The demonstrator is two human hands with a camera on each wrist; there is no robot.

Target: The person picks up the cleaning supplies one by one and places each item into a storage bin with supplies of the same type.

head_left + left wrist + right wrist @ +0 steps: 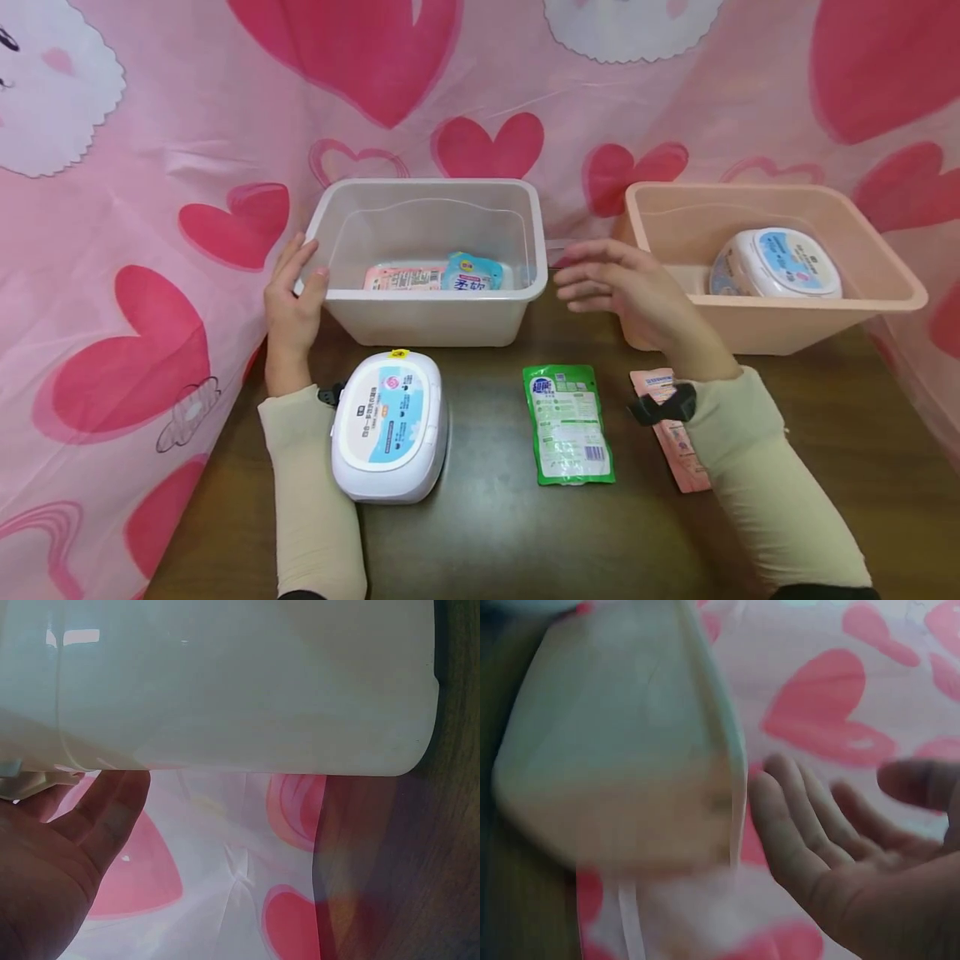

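My left hand (pixel 292 312) holds the left front corner of a pale grey plastic bin (pixel 431 321), its thumb over the rim and its fingers along the outside wall. Inside the bin lie a pink packet (pixel 402 278) and a blue pouch (pixel 472 273). My right hand (pixel 626 287) is just right of the bin, fingers extended and holding nothing; the right wrist view shows its fingertips close beside the rim. Below the left hand stands a white lidded box (pixel 390 425) with a blue and white label, near the left sleeve.
A peach bin (pixel 772 321) at right holds another white lidded box (pixel 787 262). On the dark table (pixel 480 533) lie a green pouch (pixel 570 425) and a pink packet (pixel 681 454), partly covered by the right wrist. Pink heart-patterned cloth (pixel 225 108) hangs behind and at the sides.
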